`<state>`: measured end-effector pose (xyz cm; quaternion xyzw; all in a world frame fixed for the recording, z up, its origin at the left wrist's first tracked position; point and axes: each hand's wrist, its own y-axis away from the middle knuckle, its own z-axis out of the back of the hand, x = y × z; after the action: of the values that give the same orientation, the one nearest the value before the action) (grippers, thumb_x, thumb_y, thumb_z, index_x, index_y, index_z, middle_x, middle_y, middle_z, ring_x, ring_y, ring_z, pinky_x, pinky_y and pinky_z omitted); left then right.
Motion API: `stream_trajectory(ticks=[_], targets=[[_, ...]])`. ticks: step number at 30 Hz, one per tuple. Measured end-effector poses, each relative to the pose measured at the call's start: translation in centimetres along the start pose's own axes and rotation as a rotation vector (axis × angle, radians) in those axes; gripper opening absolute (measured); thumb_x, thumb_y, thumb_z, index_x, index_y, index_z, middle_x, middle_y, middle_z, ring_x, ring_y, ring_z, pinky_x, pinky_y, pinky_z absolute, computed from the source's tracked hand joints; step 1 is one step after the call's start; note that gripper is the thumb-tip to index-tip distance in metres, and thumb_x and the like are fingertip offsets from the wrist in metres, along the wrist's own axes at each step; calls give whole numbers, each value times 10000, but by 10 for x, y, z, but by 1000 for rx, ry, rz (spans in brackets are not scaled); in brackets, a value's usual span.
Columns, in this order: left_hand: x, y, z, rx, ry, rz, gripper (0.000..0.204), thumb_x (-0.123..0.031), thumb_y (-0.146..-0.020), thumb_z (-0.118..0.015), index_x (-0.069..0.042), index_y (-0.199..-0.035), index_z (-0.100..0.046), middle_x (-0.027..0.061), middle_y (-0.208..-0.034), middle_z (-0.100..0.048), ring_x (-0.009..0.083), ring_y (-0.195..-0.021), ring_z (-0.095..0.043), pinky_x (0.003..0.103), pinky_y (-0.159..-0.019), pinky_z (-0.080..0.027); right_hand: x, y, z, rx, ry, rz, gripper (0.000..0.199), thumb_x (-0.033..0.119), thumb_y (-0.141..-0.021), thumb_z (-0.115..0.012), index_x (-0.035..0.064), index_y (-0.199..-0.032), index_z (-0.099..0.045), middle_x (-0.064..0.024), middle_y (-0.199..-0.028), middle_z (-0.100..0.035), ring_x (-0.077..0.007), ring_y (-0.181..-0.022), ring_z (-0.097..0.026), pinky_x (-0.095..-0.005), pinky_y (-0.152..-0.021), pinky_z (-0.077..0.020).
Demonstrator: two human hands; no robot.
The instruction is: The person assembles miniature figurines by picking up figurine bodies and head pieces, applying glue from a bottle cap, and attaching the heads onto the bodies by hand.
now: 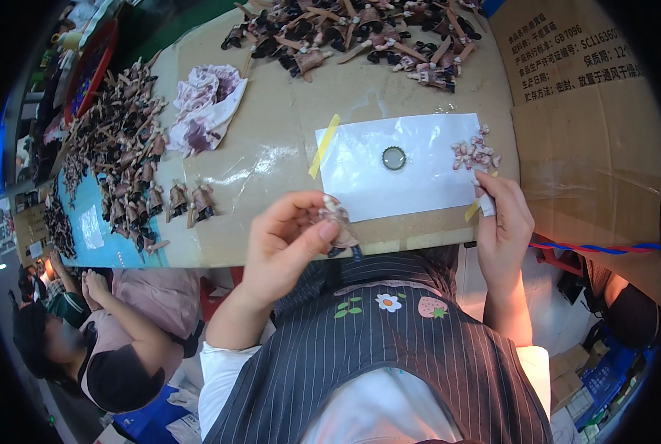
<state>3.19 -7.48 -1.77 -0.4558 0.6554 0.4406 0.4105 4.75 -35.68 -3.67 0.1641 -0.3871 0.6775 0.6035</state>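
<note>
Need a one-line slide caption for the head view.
Left hand holds a small doll figure while right hand pinches a tiny pale piece over the white sheet on a table.

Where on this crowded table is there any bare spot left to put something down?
The white sheet is mostly bare around the small round dish. Bare cardboard also lies between the stained cloth and the yellow tape. It is crowded along the far edge with the doll pile and at left with rows of figures.

Two hands are showing: the left hand point(289, 240) is gripping one doll point(338, 222); above it are lying one white sheet point(397, 166), one round cap point(394, 157), one stained rag point(206, 103).
</note>
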Motion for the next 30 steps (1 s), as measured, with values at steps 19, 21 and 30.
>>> stream_trajectory(ticks=[19, 21, 30], targets=[[30, 1, -5, -32, 52, -61, 260, -3, -934, -592, 31, -1187, -539, 57, -1025, -627, 97, -905, -597, 247, -803, -505, 28, -39, -54, 286, 216, 327, 291, -114, -654, -588, -4, -922, -618, -152, -850, -585, -344, -829, -570, -429, -724, -459], [33, 0, -3, -16, 49, -77, 266, 2, -929, -595, 31, -1187, -539, 58, -1028, -625, 97, -912, -600, 247, -812, -507, 30, -39, -54, 310, 244, 326, 289, -112, -657, -588, -2, -922, -621, -148, -851, -583, -340, -828, -568, -428, -717, -459], [36, -4, -11, 6, 188, -71, 282, 8, -923, -603, 26, -1197, -536, 61, -1051, -619, 108, -952, -601, 262, -860, -508, 34, -37, -41, 289, -27, 186, 244, -112, -700, -558, -26, -917, -631, -132, -824, -608, -310, -765, -593, -373, -691, -475]])
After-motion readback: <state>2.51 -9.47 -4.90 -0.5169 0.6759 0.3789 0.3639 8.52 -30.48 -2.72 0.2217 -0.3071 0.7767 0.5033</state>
